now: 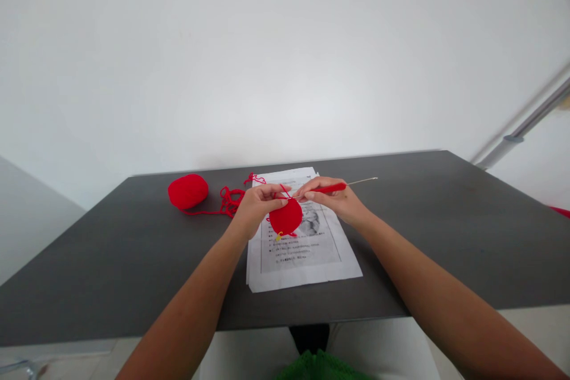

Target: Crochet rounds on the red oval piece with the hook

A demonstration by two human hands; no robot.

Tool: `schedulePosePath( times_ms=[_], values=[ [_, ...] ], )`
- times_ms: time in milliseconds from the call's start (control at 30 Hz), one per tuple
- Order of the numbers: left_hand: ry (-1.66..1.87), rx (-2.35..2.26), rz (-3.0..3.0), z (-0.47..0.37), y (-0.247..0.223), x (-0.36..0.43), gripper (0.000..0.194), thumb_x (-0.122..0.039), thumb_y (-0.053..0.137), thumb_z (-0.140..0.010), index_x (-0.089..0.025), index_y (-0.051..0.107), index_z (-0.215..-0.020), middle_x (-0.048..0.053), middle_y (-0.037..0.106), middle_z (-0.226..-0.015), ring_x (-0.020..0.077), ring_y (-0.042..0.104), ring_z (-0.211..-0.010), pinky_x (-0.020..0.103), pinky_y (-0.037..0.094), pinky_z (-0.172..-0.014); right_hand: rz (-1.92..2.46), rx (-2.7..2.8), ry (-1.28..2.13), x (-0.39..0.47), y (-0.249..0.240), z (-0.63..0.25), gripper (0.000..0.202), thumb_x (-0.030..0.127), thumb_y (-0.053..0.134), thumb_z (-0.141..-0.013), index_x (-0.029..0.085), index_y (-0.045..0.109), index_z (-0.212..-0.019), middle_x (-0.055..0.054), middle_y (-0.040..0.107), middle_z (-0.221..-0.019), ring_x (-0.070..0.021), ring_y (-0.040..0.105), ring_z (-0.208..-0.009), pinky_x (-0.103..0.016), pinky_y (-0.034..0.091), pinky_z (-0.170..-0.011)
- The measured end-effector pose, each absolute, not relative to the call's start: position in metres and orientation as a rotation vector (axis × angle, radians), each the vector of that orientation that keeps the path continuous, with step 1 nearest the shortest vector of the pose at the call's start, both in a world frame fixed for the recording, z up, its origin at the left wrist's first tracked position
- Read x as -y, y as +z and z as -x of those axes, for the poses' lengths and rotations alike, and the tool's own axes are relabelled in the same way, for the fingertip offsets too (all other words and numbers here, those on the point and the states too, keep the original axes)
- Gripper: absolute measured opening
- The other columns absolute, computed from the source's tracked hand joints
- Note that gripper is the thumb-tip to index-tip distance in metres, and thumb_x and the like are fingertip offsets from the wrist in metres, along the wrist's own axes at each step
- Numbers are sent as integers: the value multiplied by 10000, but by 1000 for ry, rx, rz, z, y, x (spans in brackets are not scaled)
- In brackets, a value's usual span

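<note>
My left hand (260, 205) pinches the upper edge of a round red crochet piece (285, 218), with a strand of red yarn running up by its fingers. A small yellow stitch marker (279, 236) hangs at the lower edge of the piece. In my right hand (332, 197) is a crochet hook (330, 188) with a red handle. One thin metal end of the hook meets the top of the piece between both hands; the other end sticks out to the right. The exact stitch at the tip is too small to make out.
Printed sheets (307, 276) lie under the hands on a dark grey table (445, 237). To the left rests a ball of red yarn (188, 191), its strand leading to a loose tangle of yarn (231, 200) beside my left hand. A white wall (285, 59) stands behind.
</note>
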State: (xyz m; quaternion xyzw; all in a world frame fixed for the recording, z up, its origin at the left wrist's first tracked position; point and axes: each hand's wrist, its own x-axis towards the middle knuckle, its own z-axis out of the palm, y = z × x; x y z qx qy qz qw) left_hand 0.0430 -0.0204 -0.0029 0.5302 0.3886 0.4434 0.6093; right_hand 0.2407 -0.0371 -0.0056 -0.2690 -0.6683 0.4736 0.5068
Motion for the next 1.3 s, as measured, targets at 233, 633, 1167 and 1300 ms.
schedulePosePath(
  times_ms=[233,633,1167,1300],
  values=[
    [1067,-913,-1301,-44,-3,21,283,-194,774,-551,-153,732,-828,2,669,-645,129,590,-594,246,423,-582,713,1721,994,40,-4,-241,147,282,618,-848,175,707,-895,-53,705,-866,-173,665,-855,-327,538,-787],
    [1175,-1009,-1656,-43,-12,18,204,-170,670,-662,-168,694,-865,27,664,-760,169,599,-726,276,451,-679,750,2024,458,42,-6,-235,124,196,512,-892,184,635,-903,-63,675,-889,-167,635,-816,-299,509,-732],
    [1286,-1046,-1905,-46,-6,25,136,-118,623,-686,-208,688,-765,40,675,-843,199,601,-815,306,452,-777,629,2144,155,38,-14,-228,121,178,454,-922,200,571,-942,-82,659,-938,-182,608,-886,-321,518,-789],
    [1271,-1058,-1922,-50,-5,27,179,-122,626,-692,-208,700,-831,30,666,-817,181,595,-772,299,456,-761,596,2098,129,35,-19,-227,125,166,460,-914,196,577,-947,-87,626,-911,-182,584,-871,-332,520,-775]
  ],
)
